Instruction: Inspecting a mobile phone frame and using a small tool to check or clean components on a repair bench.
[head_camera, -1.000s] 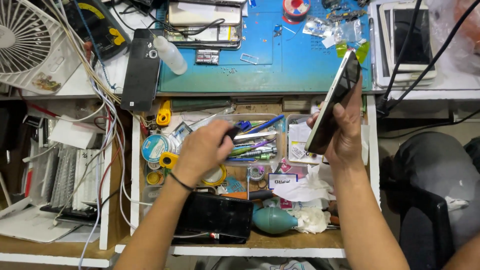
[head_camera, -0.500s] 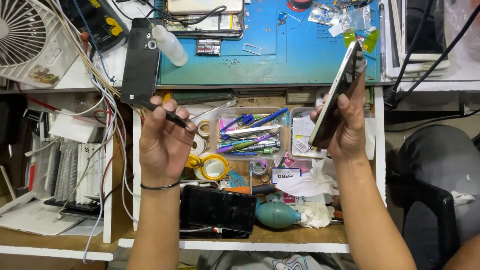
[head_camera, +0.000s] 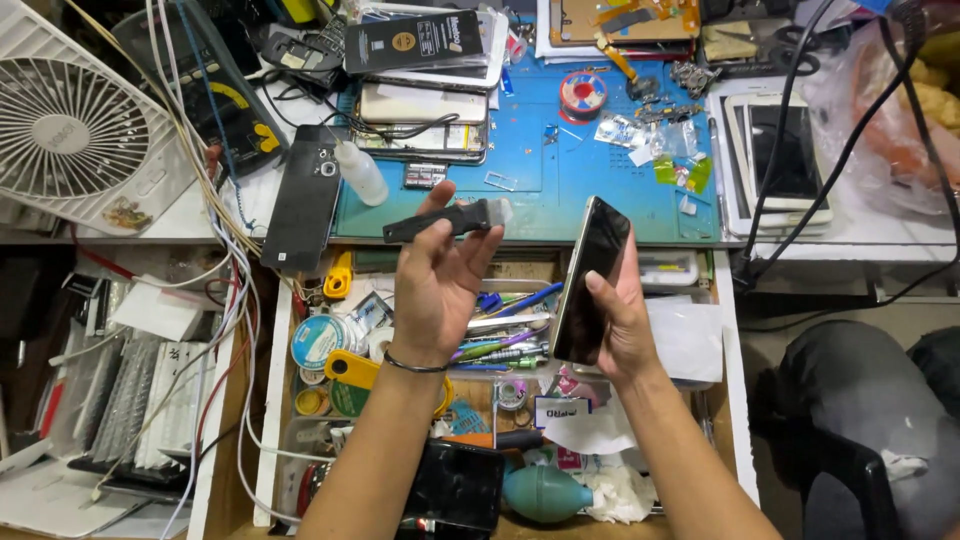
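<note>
Bench inventory, L to R, as we see it:
1. White desk fan (head_camera: 75, 135), far L on the shelf
2. Black phone (head_camera: 304, 198), face down, L edge of blue work mat (head_camera: 540, 175); small clear squeeze bottle (head_camera: 361, 172) just beside it
3. Our left hand (head_camera: 437, 275), raised over the open drawer (head_camera: 500, 400), fingers closed on a black scraper tool (head_camera: 450, 219); blade end points R, tool held roughly level
4. Our right hand (head_camera: 615, 315), gripping a dark smartphone (head_camera: 592, 280) from behind, screen edge-on, tilted, above drawer's R half; scraper & phone near, not touching
5. Drawer contents: pens, tape rolls, teal rubber blower (head_camera: 545, 493) at front
6. Tablets stacked (head_camera: 780, 160), far R, w/ black cables across
</note>
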